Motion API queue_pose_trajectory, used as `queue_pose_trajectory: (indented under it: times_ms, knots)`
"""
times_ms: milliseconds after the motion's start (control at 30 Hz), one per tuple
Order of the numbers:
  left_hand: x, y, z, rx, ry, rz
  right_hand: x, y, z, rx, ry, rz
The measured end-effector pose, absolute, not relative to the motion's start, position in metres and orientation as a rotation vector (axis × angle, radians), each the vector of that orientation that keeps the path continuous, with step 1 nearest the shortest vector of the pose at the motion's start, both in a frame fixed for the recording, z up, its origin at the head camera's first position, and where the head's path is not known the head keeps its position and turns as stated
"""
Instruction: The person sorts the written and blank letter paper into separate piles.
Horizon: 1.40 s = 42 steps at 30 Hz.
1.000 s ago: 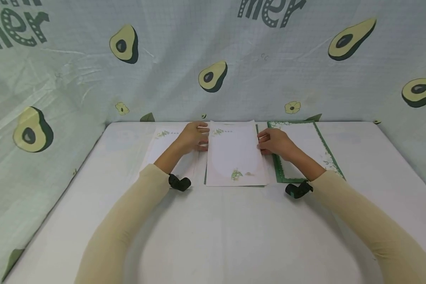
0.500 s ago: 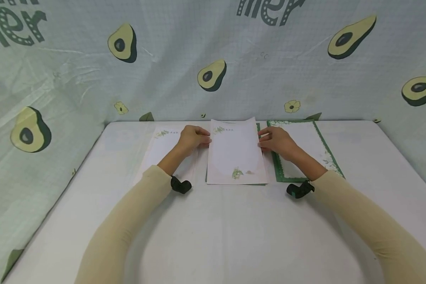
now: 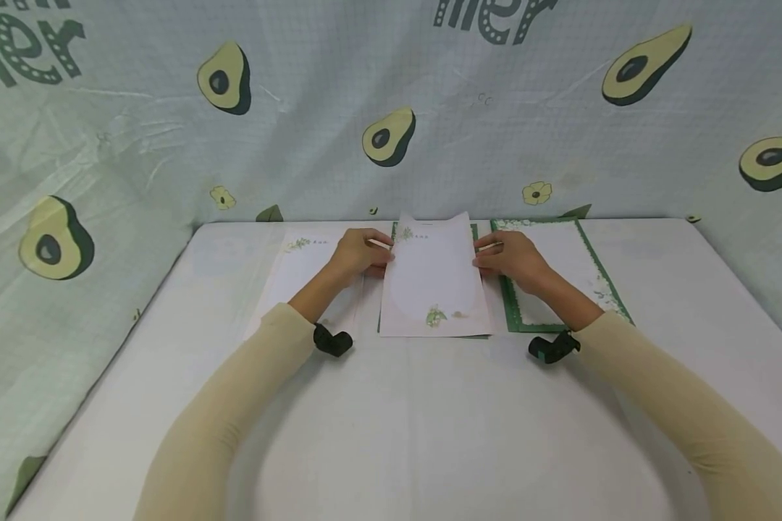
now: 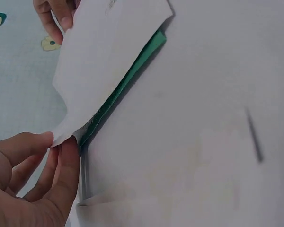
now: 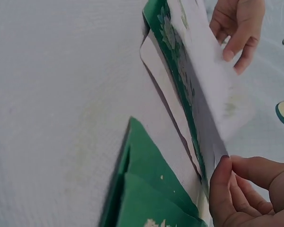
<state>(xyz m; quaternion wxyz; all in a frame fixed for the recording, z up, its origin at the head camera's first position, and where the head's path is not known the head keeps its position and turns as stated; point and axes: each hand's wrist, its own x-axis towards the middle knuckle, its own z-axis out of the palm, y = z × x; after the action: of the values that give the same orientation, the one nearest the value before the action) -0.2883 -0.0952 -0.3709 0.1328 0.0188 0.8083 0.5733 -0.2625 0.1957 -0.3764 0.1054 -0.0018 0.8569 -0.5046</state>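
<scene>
A sheet of pale pink letter paper [image 3: 433, 278], printed with green sprigs, is in the middle of the table near its back edge. My left hand [image 3: 360, 253] pinches its left edge between thumb and fingers; my right hand [image 3: 511, 259] pinches the right edge. The sheet's far part is lifted and bowed, while its near edge lies low. Beneath it a green-bordered sheet [image 4: 146, 51] shows along the sides. In the right wrist view, the thumb and index finger [image 5: 221, 182] hold the paper's edge, with a gap above the green-bordered sheet.
To the left lies pink letter paper [image 3: 293, 278] with sprigs, partly behind the left arm. On the right, green-bordered paper [image 3: 550, 253] lies partly under the right forearm. A hanging cloth [image 3: 313, 130] with avocado prints stands behind the white table [image 3: 404, 427]. Each wrist wears a black camera [image 3: 332, 340].
The top sheet's far edge has risen and bows more. My left hand has shifted slightly right and now pinches the sheet's edge, baring the green-bordered corner beneath. The right hand has barely moved.
</scene>
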Motion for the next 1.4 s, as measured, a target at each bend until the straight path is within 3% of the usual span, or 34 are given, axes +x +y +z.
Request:
queue_pose_trajectory:
  times_ms: [867, 1400]
  knots:
    - [-0.281, -0.102, -0.379, 0.040, 2.555, 2.038, -0.262, 0.194, -0.379, 0.028, 2.552, -1.786]
    - [-0.280, -0.109, -0.378, 0.057, 2.297, 2.220, -0.259, 0.196, -0.375, 0.026, 2.380, -2.044]
